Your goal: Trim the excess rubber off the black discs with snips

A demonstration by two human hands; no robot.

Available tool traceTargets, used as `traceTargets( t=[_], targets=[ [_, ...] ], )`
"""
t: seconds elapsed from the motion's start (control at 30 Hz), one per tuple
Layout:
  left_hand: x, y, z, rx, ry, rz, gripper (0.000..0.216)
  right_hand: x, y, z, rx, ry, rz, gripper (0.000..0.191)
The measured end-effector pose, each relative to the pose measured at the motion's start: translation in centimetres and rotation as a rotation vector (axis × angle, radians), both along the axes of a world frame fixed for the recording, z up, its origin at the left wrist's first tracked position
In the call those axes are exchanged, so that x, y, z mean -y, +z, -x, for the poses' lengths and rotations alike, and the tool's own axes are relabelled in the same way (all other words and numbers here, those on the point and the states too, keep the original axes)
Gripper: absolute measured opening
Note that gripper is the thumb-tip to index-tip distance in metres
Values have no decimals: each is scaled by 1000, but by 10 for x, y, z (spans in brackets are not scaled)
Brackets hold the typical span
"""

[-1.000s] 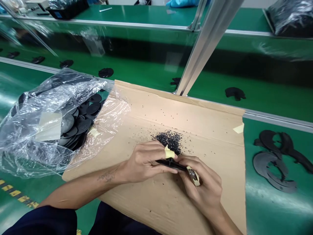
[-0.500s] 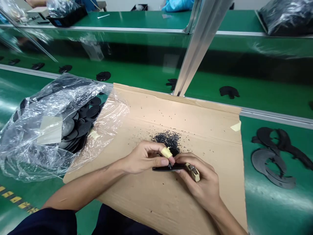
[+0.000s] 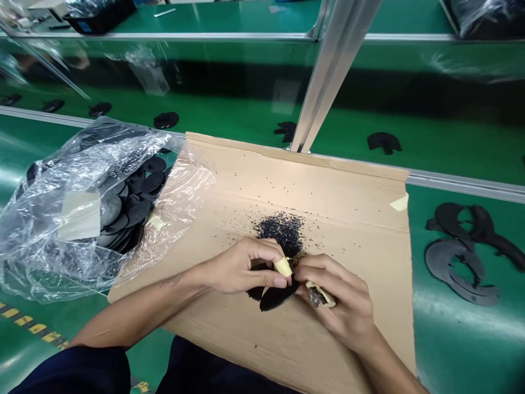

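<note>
One black part (image 3: 278, 298) sits between left hand (image 3: 241, 267) and right hand (image 3: 344, 295).

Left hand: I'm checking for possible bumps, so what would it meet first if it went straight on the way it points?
Beyond the black part at its fingertips, the left hand would probably meet the right hand first; the exact depth is unclear from one view.

Dark navy sleeve (image 3: 77, 372) at lower left, dark cloth (image 3: 213, 369) at bottom centre; yellow tape (image 3: 283, 267) round a left-hand finger (image 3: 264, 251); faint dark marking (image 3: 171, 280) on the left forearm (image 3: 139, 308).
</note>
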State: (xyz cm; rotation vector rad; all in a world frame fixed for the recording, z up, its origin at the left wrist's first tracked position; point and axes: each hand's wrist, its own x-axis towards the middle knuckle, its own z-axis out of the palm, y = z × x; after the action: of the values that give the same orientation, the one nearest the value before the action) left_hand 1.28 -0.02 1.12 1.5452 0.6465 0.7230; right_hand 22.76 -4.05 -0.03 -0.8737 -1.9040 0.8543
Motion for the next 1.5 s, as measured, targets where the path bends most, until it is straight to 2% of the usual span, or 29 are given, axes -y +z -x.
traceTargets(
  t=[0.07, 0.17, 0.27, 0.37, 0.47, 0.6, 0.73, 0.9, 1.03, 1.13, 1.5],
  targets=[
    [-1, 0, 1, -12, -8, -5, 36, 1, 0, 1, 13, -31, -26, 23],
    [0, -3, 2, 37, -6, 53, 46, 2, 1, 2, 19, -155, -80, 23],
    [3, -8, -1, 93, 52, 50, 48, 2, 3, 4, 28, -261, -161, 22],
    [7, -13, -5, 57, 198, -102, 34, 3, 3, 5, 70, -297, -218, 21],
    [9, -16, -7, 5, 278, -315, 17, 4, 1, 6, 96, -283, -253, 21],
    [8, -15, -6, -42, 289, -534, 19, -1, 0, 1, 65, -185, -251, 21],
    [6, -14, -2, -61, 280, -619, 24, -8, 6, -10, 121, -115, -162, 27],
    [5, -15, 1, -100, 282, -646, 30, -12, 10, -17, 199, -104, -130, 27],
    [5, -15, 2, -102, 264, -641, 30, -14, 7, -18, 378, -211, -217, 21],
    [5, -14, 1, -91, 247, -645, 28, -15, 3, -19, 507, -221, -266, 20],
    [5, -15, 0, -71, 214, -614, 29, -14, -1, -19, 642, -262, -374, 15]
  ],
)
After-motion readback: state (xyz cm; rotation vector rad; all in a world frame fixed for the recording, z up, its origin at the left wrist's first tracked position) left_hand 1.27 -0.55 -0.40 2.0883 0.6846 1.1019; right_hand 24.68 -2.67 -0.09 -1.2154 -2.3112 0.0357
